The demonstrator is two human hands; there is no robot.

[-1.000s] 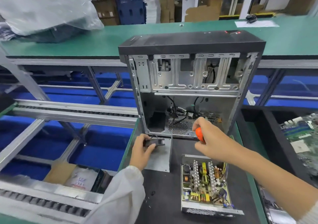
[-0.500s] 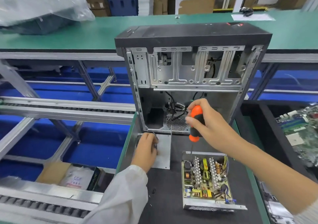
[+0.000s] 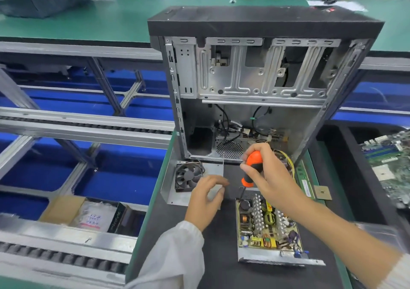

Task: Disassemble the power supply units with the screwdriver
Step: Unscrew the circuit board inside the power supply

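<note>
An opened power supply unit [image 3: 266,233] lies on the black mat, its circuit board and heat sinks bare. My right hand [image 3: 269,173] grips the orange-and-black screwdriver [image 3: 251,168] upright, its tip at the unit's far left corner. The grey metal cover [image 3: 177,196] with its black fan [image 3: 188,176] lies flat to the left of the unit. My left hand [image 3: 205,201] hovers over the cover's right part, fingers loosely curled and holding nothing.
An open computer case [image 3: 264,84] stands upright just behind the hands, loose cables at its bottom. Circuit boards [image 3: 390,168] fill a black tray at right. A memory stick [image 3: 307,183] lies near the case. Conveyor rails [image 3: 84,128] and blue bins run along the left.
My left hand let go of the fan and cover and drew back towards the right. My right hand turned the screwdriver upright and lowered its tip to the unit's corner.
</note>
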